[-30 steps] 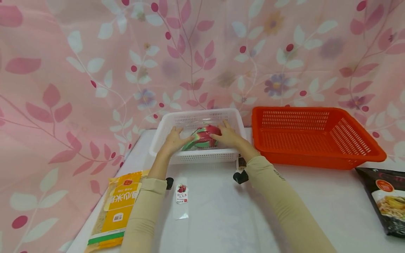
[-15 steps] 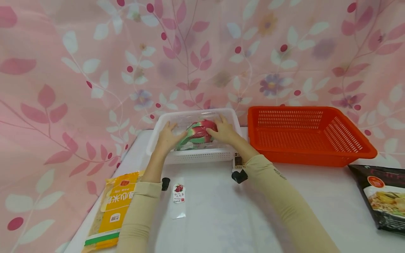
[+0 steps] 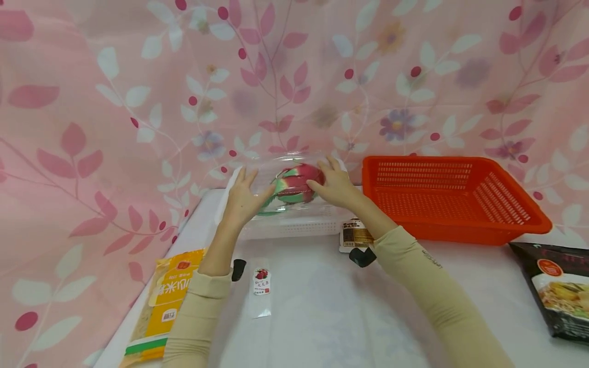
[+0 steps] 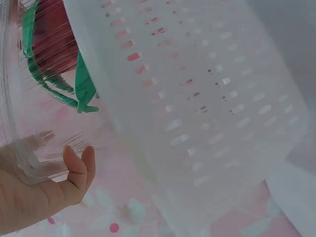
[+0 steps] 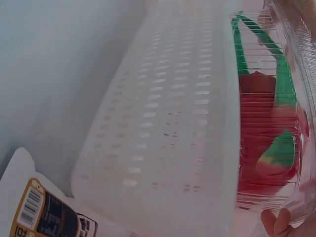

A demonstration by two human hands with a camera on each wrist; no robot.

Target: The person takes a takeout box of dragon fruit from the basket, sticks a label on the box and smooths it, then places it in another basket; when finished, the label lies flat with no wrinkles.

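Both hands hold a clear plastic box (image 3: 264,171) with a red and green dragon fruit (image 3: 296,185) inside. The box is raised over the white perforated basket (image 3: 290,230) and overlaps its rim in the head view. At the box's left end, my left hand (image 3: 242,202) grips the side; the left wrist view shows its fingers (image 4: 76,170) curled in beneath. My right hand (image 3: 339,186) grips the opposite end, thumb toward the fruit, and two of its fingertips (image 5: 282,222) show below the box in the right wrist view.
An orange-red basket (image 3: 451,232) stands right of the white one. A yellow food packet (image 3: 170,301) lies front left, a black noodle packet (image 3: 563,291) far right. A brown-labelled pack (image 3: 353,236) sits by the right forearm. A clear strip with a fruit label (image 3: 262,282) lies mid-table.
The box with the dragon fruit has risen from inside the white basket to above its rim, both hands rising with it. More of the brown-labelled pack now shows.
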